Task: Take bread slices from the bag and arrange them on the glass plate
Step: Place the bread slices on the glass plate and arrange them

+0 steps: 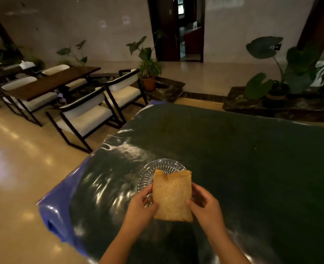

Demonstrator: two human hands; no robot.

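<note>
A tan bread slice [171, 195] with a small notch in its far edge is held over the near part of the glass plate [158, 166]. My left hand [141, 208] pinches its left edge and my right hand [205, 204] pinches its right edge. The plate is clear cut glass and rests on the dark green table cover [233, 159]; the slice hides its near right part. Whether the slice touches the plate I cannot tell. No bread bag is in view.
The table's left edge with blue plastic sheeting [56, 212] runs diagonally beside the plate. Beyond it on the shiny floor stand white-cushioned chairs [86, 119] and a wooden table [52, 82]. Potted plants [149, 73] line the far side.
</note>
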